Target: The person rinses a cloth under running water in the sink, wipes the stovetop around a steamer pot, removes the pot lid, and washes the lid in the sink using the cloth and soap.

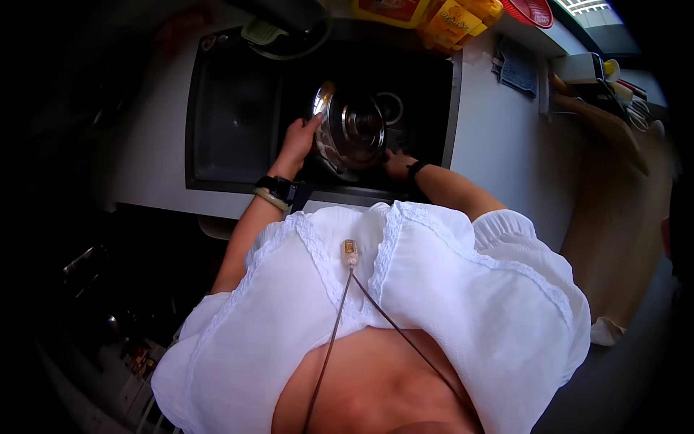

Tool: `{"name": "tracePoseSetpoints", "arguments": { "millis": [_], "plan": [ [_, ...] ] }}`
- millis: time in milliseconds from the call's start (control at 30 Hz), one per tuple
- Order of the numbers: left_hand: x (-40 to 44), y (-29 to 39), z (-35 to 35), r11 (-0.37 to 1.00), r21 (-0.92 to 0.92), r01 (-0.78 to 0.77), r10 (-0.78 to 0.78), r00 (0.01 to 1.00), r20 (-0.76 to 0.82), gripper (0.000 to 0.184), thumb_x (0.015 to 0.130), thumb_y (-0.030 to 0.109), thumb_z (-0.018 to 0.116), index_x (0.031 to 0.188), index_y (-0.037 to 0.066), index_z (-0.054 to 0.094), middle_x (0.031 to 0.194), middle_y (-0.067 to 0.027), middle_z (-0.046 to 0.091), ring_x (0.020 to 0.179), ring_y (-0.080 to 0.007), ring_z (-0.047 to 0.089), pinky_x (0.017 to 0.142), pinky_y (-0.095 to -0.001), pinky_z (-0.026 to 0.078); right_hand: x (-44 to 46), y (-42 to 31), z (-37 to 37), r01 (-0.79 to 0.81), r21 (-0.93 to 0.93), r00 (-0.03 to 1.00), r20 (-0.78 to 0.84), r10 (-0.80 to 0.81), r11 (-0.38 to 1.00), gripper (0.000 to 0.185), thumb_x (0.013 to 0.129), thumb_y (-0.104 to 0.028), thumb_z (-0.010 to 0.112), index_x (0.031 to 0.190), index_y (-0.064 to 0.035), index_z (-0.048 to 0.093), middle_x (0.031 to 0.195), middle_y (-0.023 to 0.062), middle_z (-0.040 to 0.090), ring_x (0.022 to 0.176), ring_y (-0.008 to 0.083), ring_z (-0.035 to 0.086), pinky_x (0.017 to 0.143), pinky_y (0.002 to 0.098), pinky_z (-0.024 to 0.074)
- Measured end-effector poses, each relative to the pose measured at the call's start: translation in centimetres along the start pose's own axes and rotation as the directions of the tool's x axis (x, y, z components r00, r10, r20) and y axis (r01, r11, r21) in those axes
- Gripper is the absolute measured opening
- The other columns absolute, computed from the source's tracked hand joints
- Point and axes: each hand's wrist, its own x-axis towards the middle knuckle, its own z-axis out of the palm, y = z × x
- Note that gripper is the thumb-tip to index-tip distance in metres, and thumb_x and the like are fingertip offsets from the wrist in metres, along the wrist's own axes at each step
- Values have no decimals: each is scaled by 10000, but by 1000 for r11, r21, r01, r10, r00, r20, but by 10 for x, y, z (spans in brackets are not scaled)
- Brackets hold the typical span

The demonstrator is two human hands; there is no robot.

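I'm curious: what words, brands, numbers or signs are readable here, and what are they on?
No text can be read with certainty.
Yellow bottle: lettering on its label, too small and blurred to read.
Yellow container: its red label is cut off by the picture's top edge and can't be read.
Pendant: any marking is too small to tell.
Shiny round metal item: no lettering visible.

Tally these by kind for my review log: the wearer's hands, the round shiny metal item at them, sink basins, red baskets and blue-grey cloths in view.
Hands: 2, left hand and right hand
Round shiny metal item: 1
Sink basins: 2, left basin and right basin
Red basket: 1
Blue-grey cloth: 1
Total: 7
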Motion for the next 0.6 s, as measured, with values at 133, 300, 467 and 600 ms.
{"name": "tracePoseSetpoints", "arguments": {
  "millis": [133, 300, 467, 600],
  "plan": [
    [5, 1, 2, 1000, -8, -10, 10, 1000, 10, 289, 871, 301, 591, 924, 18, 571, 802, -31, 599, 699, -113, 564, 607, -252, 444, -1, -5, -6, -81, -112, 996, -58, 74, 990, 401, 799, -162, 526, 1173, -20, 543, 1281, 218, 460, 1093, 435, 503, 888, 508, 438],
    [2, 2, 0, 994, 101, -45, 54, 995, -86, 323, 849, 263, 624, 993, -17, 550, 931, -80, 607, 831, -162, 578, 682, -283, 453, -16, 10, -40, -140, 172, 981, -112, 161, 975, 386, 720, -113, 592, 1078, 30, 565, 1052, 224, 596, 976, 346, 594, 819, 409, 493],
    [15, -34, -8, 991, 3, -136, 134, 976, -173, 378, 793, 190, 668, 1042, -37, 496, 916, -114, 566, 808, -183, 543, 672, -323, 443, -51, 23, -69, -104, 769, 843, -268, 467, 630, 416, 703, -135, 648, 1052, 75, 561, 990, 210, 622, 889, 290, 623, 768, 360, 501],
    [22, -47, -7, 956, -260, 132, -158, 984, -80, 464, 801, 116, 628, 1185, -55, 432, 1090, -172, 556, 950, -230, 572, 752, -355, 478, -87, 7, -103, 59, 984, 825, -143, 547, 168, 417, 728, -76, 592, 1104, 96, 535, 943, 129, 620, 836, 207, 597, 753, 288, 476]
  ]
}}
